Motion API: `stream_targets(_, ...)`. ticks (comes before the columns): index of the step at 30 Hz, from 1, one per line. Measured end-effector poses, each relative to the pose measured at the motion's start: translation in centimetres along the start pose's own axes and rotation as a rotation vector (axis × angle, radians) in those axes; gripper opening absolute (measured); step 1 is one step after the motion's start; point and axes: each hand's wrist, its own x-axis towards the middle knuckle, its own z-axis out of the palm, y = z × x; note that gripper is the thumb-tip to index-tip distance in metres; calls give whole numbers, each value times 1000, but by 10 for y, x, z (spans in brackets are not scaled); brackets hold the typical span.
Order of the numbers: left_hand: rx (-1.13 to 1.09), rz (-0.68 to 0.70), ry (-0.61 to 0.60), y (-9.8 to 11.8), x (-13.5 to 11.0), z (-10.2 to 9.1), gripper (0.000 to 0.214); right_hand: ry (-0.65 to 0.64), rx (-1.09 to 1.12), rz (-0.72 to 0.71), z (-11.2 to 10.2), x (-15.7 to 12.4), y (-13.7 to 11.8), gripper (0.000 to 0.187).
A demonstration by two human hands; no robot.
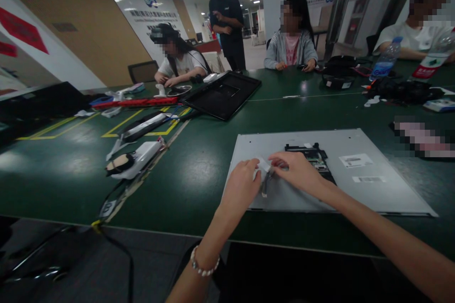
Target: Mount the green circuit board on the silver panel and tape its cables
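A grey metal panel [369, 189] lies flat on the green table in front of me, with a black circuit part [313, 154] set in its middle. My left hand [243, 184] rests on the panel's left part, fingers curled and pinching a small white strip [263, 164]. My right hand [296, 170] is closed just to the right of it, fingers pressed on the same white strip and a thin dark cable [266, 183] that hangs down from it. A bead bracelet [204, 267] is on my left wrist.
A black frame [223, 94] lies at the table's centre back, white plastic parts [137, 158] and cables at the left. Bottles [386, 59] and black gear [401, 90] stand at the right. Three people sit across and to the right; another stands behind.
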Motion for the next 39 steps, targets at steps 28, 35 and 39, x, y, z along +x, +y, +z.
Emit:
stream_targets(28, -209, 37, 66, 2, -39, 33, 32, -25, -472, -243, -16, -24, -9, 22)
stream_targets(35, -208, 23, 142, -2, -41, 38, 34, -125, -576, -287, -8, -35, -9, 17)
stream_targets(39, -150, 100, 186, 2, -41, 37, 41, -135, -593, -302, -5, -37, -5, 16)
